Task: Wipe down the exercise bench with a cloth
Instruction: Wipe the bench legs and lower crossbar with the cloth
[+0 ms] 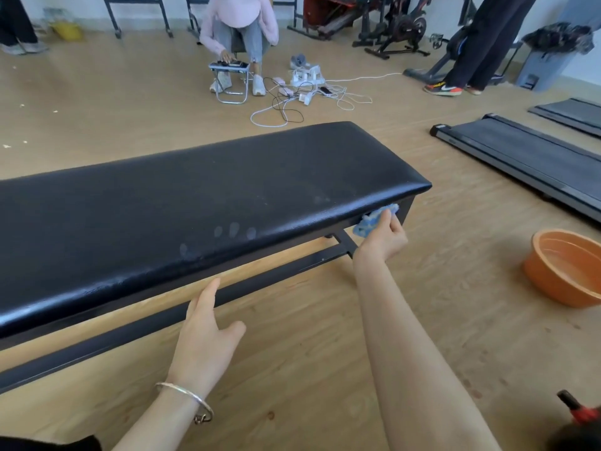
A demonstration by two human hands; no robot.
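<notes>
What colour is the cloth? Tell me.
Light blue with paler patches. The head view, the only one, shows the cloth, gripped by the right hand against the bench.

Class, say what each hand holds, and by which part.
Right hand grips the bunched blue cloth, thumb across its near face; left hand holds nothing.

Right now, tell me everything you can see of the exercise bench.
The exercise bench is long, with a glossy black, leather-like padded top on a dark metal frame. It stands level on the wooden floor, its left end out of frame. Faint finger-like smudges mark the pad near its front edge. The right hand grips a blue cloth against the frame under the right end; the left hand reaches straight fingers to the pad's front edge.
</notes>
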